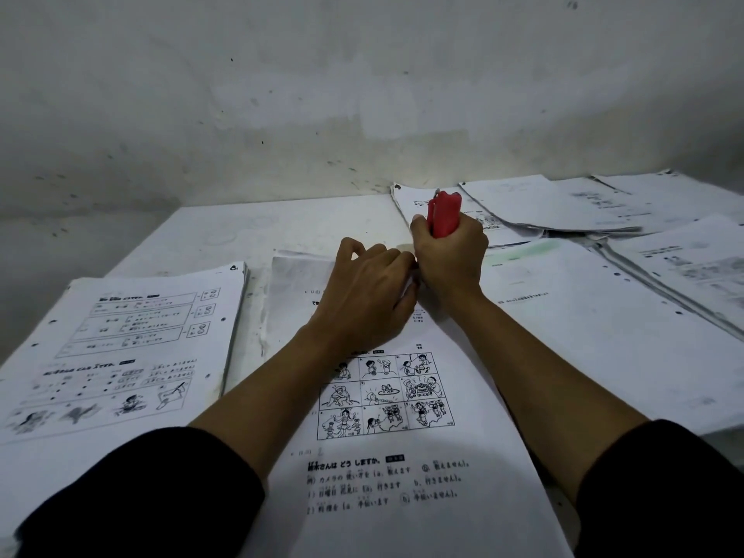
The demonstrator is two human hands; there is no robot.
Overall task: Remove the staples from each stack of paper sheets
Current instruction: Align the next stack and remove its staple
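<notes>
head view, items as seen:

table [225, 227]: white top, set against a stained grey wall [282, 94].

middle paper stack [402, 469]: lies straight ahead of the person, running from the near edge up toward the hands. top sheet printed with a grid of small cartoon panels and lines of japanese text below. its far right corner is under the two hands; the staple itself cannot be made out.

left hand [362, 292]: back of the hand up, resting on the upper part of the middle paper stack, fingers curled down at the paper's top edge beside the right hand. whether it pinches the sheet or only presses it cannot be told.

right hand [451, 259]: fist wrapped round a red staple remover [444, 213], which stands upright out of the top of the grip. the hand sits at the stack's far right corner, touching the left hand. the tool's lower end is hidden in the hand.

left paper stack [120, 348]: thick pile of printed worksheets with punched holes, just beside the middle stack, apart from both hands.

right paper stack [604, 324]: pale sheets with faint print, lying to the right of the right forearm.

far paper stacks [543, 207]: several overlapping piles at the back right, near the wall.

sleeves [141, 497]: dark, pushed up both forearms.
</notes>
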